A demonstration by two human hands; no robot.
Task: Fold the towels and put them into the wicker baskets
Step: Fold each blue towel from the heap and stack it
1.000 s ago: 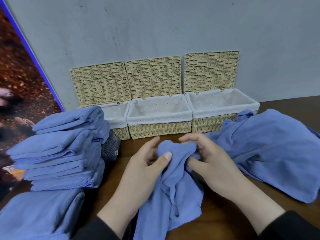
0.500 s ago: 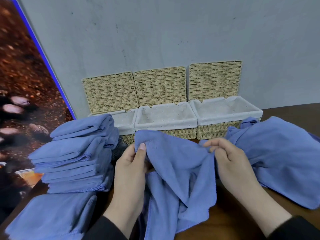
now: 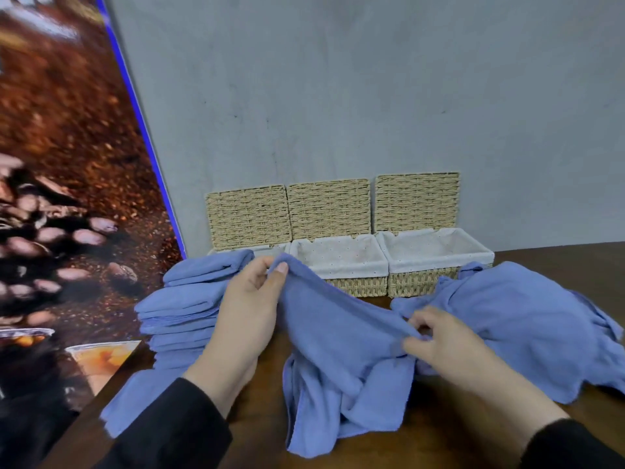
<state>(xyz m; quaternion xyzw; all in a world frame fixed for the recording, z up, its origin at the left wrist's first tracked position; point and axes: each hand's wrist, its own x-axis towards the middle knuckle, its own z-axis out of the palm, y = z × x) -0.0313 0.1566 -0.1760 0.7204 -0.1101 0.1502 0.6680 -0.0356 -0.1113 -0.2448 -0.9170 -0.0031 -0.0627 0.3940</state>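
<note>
A crumpled blue towel (image 3: 338,360) hangs between my hands above the brown table (image 3: 439,431). My left hand (image 3: 250,313) pinches its upper left corner, raised in front of the baskets. My right hand (image 3: 443,346) pinches the towel's top edge lower and to the right. Three wicker baskets with white liners and raised lids stand against the wall: left basket (image 3: 267,248), partly hidden by towels, middle basket (image 3: 341,265), right basket (image 3: 439,262). All three liners look empty.
A stack of folded blue towels (image 3: 182,309) stands at the left, with another blue towel (image 3: 135,401) lying in front of it. A heap of unfolded blue towels (image 3: 527,319) lies at the right. A grey wall (image 3: 338,96) rises behind and a coffee-bean poster (image 3: 67,198) at the left.
My hands have moved apart and spread the towel wider; the left hand rose with its corner, the right shifted right. The camera tilted up, showing more wall.
</note>
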